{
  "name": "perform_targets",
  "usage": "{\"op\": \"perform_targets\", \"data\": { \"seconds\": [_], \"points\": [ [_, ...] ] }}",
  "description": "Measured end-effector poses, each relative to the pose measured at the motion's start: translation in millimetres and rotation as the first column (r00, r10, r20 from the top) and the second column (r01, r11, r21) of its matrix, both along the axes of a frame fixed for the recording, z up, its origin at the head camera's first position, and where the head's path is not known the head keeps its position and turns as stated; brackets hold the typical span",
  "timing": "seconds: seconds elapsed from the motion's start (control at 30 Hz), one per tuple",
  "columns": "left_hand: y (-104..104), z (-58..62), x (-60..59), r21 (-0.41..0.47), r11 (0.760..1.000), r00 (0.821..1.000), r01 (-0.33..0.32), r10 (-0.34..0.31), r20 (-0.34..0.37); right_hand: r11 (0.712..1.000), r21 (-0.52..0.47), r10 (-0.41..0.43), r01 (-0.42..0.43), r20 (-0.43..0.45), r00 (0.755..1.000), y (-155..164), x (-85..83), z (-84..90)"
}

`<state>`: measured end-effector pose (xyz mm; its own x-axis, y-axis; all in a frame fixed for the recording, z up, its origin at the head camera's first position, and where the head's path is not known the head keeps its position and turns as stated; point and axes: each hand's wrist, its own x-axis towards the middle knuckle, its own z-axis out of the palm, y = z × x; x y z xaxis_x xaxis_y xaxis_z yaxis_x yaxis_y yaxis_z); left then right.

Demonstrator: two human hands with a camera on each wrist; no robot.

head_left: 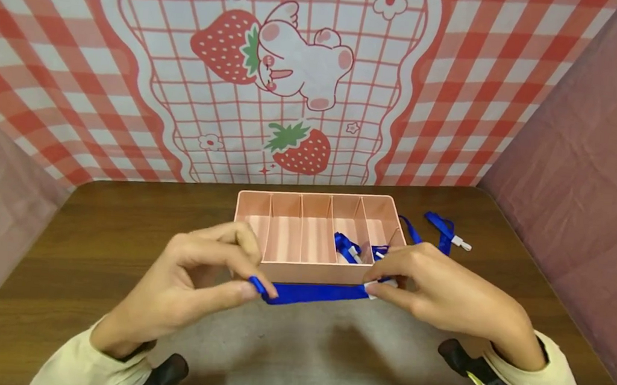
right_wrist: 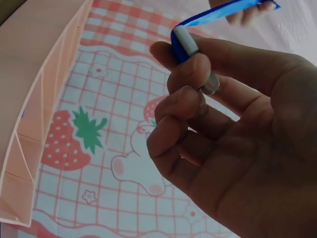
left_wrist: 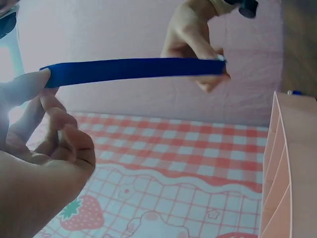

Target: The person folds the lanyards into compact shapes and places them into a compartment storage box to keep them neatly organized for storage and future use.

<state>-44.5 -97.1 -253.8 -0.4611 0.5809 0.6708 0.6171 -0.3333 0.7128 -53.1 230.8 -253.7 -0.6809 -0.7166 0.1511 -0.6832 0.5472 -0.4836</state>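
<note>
Midway: blue ribbon [head_left: 315, 293] stretched taut before pink divided box [head_left: 313, 271], pinched between left hand [head_left: 192, 286] and right hand [head_left: 436, 293]; one ribbon [head_left: 349, 247] boxed, another [head_left: 444, 227] loose on bench [head_left: 93, 230].

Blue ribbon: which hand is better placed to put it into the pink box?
Probably the right hand: it pinches the blue ribbon by its white end, closest to the pink box compartments already holding ribbons.

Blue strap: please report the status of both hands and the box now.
Left hand and right hand pinch blue strap ends, stretched level. Pink divider box just behind, two straps inside. Nothing in between.
</note>
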Motion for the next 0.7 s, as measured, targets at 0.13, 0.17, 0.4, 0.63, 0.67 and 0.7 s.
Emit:
{"op": "perform_targets", "data": {
  "seconds": [0.13,0.17,0.4,0.63,0.67,0.7],
  "points": [
    [6.1,6.0,2.0,-0.017,0.999,0.998,0.047,-0.048,-0.036,0.999,0.042,-0.011,0.01,0.021,1.0,-4.2,-2.5,-2.9],
    [7.7,7.3,2.0,-0.013,0.997,0.996,0.075,-0.075,-0.039,0.999,0.046,-0.01,0.009,0.021,1.0,-4.5,-2.8,-3.4],
    [14.0,1.7,-1.9,0.011,0.997,0.995,0.071,-0.07,-0.074,0.998,0.058,-0.021,0.021,0.006,1.0,-5.4,-1.6,-4.2],
    [28.0,-16.8,2.0,-0.115,0.99,0.996,-0.08,0.075,-0.048,0.998,0.051,-0.044,0.043,0.014,0.999,-8.8,1.1,-4.1],
    [30.3,-19.0,3.1,-0.137,0.984,0.992,-0.114,0.106,-0.063,0.998,0.04,-0.04,0.039,0.013,0.999,-10.0,2.1,-4.4],
    [32.4,-21.1,4.3,-0.154,0.977,0.988,-0.145,0.134,-0.079,0.999,0.026,-0.033,0.033,0.011,0.999,-11.6,3.2,-4.7]
  ]
}}
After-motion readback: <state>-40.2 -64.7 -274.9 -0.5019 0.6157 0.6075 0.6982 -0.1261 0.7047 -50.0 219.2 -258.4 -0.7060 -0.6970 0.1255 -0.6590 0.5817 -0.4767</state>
